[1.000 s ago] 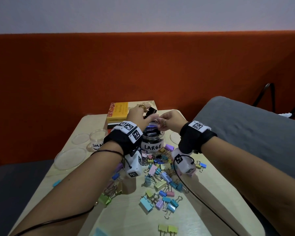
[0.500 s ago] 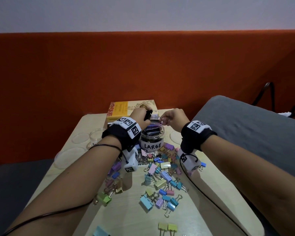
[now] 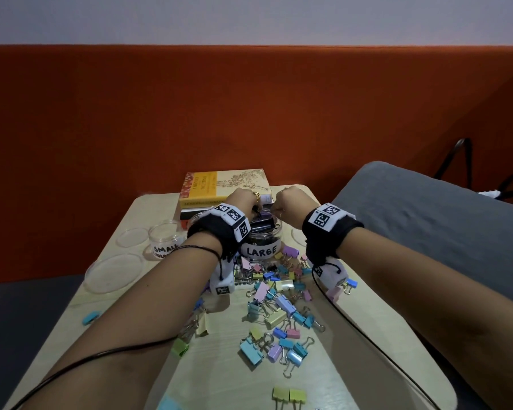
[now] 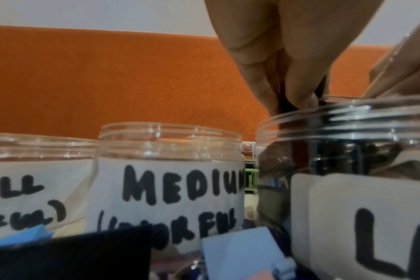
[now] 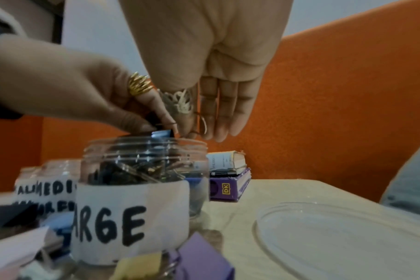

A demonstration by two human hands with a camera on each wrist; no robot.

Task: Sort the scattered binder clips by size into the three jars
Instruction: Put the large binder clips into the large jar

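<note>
The left hand pinches a large black metal binder clip between thumb and fingertips, right at the mouth of the clear plastic jar labelled LARGE, so the clip sits just over the rim. The right hand hangs beside it with fingers straight and pointing down, touching the wire handles of that clip at their tips; it does not appear to close around anything, though the far side of the fingers is hidden. The jar is already packed nearly to the rim with dark clips, so the step in hand looks like pushing this one in among them. To do it well, the clip should probably go in narrow edge first, handles folded flat, with the free hand steadying the jar wall so it does not tip toward the near pile. Left of it stand the clear jar labelled MEDIUM and the clear jar labelled SMALL, both looking empty. Near the person, a heap of pastel coloured binder clips covers the pale wooden table, unsorted. Clear round lids lie at the left, and a stack of books sits at the far edge
</note>
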